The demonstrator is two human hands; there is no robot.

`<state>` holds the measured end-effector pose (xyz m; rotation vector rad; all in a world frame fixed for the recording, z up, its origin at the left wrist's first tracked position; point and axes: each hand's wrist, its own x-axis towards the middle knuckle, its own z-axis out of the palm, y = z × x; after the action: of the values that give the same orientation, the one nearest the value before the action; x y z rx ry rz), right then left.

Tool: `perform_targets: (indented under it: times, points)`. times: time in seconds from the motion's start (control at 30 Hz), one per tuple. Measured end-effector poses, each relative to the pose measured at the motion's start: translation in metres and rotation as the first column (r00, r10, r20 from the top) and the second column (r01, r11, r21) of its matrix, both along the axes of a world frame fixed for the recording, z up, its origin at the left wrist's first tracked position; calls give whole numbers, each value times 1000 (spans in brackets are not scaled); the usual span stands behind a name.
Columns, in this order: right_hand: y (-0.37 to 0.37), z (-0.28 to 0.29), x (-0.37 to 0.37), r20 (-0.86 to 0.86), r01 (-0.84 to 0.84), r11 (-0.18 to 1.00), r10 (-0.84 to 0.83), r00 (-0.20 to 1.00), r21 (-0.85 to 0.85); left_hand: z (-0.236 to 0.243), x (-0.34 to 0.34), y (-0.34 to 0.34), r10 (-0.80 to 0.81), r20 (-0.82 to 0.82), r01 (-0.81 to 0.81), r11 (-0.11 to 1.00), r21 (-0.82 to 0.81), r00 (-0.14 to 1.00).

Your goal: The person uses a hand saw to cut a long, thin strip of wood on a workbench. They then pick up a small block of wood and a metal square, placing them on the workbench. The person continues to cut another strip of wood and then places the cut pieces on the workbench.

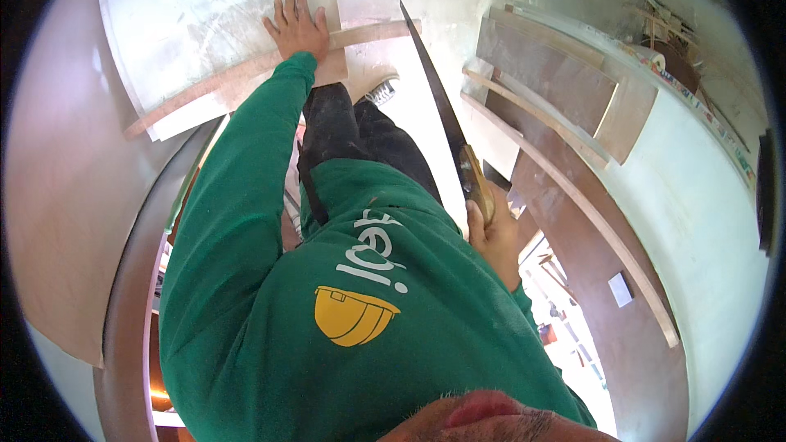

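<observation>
Sawing set: our outspread left hand [299, 31] should pin the wooden strip [372, 33] beneath; our right hand [495, 237] grips a handsaw [442, 90].

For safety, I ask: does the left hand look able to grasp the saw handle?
Probably not: the right hand grips the saw handle, and the left hand lies apart, on a whitish board.

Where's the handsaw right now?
Head view, just right of centre: the handsaw is in the right hand, pointing up-picture, tip near the right end of the wooden strip.
</observation>
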<state>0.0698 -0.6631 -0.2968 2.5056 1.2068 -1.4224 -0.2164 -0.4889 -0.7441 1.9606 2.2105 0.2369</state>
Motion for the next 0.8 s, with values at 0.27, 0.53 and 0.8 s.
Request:
perform_targets:
  times: [0.27, 0.53, 0.8]
  points:
    - [79, -226, -1, 12, -135, 929, 139, 990, 345, 9, 3, -7, -26, 44, 27, 1000, -10, 999]
    - [40, -135, -11, -5, -112, 969, 116, 993, 223, 9, 4, -7, 24, 36, -21, 996, -91, 999]
    - [-27, -17, 6, -31, 15, 998, -13, 999, 56, 14, 0, -8, -10, 25, 12, 995, -95, 1000]
